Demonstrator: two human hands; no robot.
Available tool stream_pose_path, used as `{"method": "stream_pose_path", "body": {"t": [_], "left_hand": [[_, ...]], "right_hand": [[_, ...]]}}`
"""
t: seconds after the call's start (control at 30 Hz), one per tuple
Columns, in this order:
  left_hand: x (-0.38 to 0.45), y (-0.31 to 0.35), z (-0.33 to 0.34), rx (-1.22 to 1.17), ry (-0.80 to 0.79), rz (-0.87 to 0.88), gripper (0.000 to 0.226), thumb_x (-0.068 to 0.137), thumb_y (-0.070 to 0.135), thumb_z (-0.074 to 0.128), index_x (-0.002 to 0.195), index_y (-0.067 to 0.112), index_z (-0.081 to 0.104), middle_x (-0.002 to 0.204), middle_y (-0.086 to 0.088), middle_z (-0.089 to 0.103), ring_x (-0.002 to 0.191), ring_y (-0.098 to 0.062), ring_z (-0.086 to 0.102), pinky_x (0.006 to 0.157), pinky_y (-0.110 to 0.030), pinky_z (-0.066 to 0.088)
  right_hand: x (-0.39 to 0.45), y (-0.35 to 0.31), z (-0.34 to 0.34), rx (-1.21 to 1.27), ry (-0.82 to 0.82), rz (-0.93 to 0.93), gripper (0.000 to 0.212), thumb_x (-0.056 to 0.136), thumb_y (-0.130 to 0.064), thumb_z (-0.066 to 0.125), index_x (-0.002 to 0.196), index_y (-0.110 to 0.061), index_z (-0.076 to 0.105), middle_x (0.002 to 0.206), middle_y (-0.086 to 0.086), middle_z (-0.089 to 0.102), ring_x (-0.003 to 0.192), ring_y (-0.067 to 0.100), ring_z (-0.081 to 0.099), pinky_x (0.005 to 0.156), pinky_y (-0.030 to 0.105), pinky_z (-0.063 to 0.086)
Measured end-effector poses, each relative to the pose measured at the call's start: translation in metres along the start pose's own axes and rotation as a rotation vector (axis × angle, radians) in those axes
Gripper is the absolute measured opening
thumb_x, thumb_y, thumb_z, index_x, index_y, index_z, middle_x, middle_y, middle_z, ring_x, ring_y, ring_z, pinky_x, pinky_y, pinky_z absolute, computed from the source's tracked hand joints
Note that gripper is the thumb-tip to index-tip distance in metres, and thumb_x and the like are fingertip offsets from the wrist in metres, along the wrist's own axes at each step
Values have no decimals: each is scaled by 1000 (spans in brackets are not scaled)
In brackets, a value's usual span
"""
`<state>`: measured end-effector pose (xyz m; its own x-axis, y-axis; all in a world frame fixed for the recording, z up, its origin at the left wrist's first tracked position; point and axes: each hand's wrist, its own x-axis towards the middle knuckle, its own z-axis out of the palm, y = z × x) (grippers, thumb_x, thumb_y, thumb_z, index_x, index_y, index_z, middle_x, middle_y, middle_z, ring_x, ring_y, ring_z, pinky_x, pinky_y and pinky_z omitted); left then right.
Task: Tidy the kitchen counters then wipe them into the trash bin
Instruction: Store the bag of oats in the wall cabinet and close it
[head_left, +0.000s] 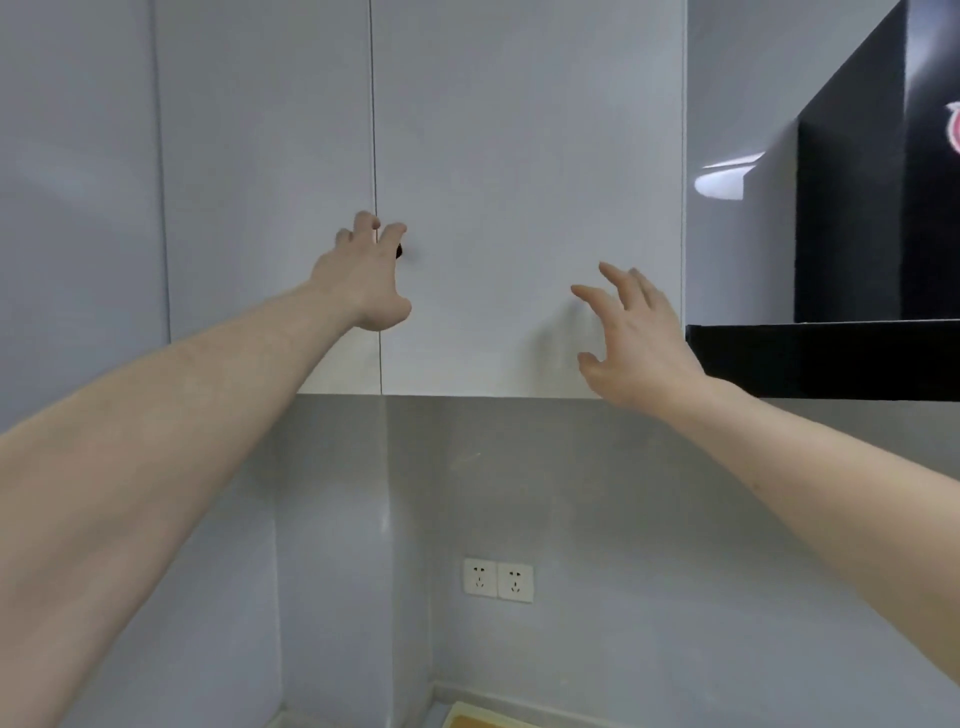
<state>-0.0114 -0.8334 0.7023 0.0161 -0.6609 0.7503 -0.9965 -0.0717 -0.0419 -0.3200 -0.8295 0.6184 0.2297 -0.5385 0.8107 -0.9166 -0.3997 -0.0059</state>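
Two bare hands are raised before the pale grey flat-fronted wall cabinet doors (519, 182) at frame centre. Your left hand (363, 275) has its curled fingers on the small dark round knob (399, 252); whether they grip it cannot be told. Your right hand (636, 338) is released, fingers spread, just before the right door. A white double wall socket (498, 580) sits lower centre, a glossy black range hood (857, 234) upper right. No counter surface is clearly visible.
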Motion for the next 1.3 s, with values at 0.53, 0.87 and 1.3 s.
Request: {"method": "stream_pose_path", "body": {"t": [0.53, 0.87, 1.3], "left_hand": [[38, 0, 20, -51, -65, -56, 64, 77, 16, 63, 134, 10, 33, 129, -9, 37, 109, -36, 50, 77, -40, 45], [32, -15, 8, 13, 52, 64, 46, 79, 9, 55, 122, 13, 38, 124, -7, 51, 93, -32, 55, 75, -39, 44], [-25, -26, -33, -80, 341, 151, 37, 74, 9, 52, 110, 14, 45, 108, -4, 54, 86, -27, 46, 77, -37, 35]], "right_hand": [[-1, 14, 41, -368, -155, 49, 109, 86, -42, 60, 156, -27, -22, 157, 15, -38, 144, 46, -33, 118, 67, -5], [-2, -5, 52, -321, -128, 159, 123, 82, -40, 70, 153, -22, -29, 154, 20, -42, 141, 52, -35, 118, 69, -3], [-18, -43, 43, -165, -31, 247, 116, 83, -38, 69, 156, -16, -18, 161, 24, -18, 149, 54, -5, 118, 56, 27]]}}
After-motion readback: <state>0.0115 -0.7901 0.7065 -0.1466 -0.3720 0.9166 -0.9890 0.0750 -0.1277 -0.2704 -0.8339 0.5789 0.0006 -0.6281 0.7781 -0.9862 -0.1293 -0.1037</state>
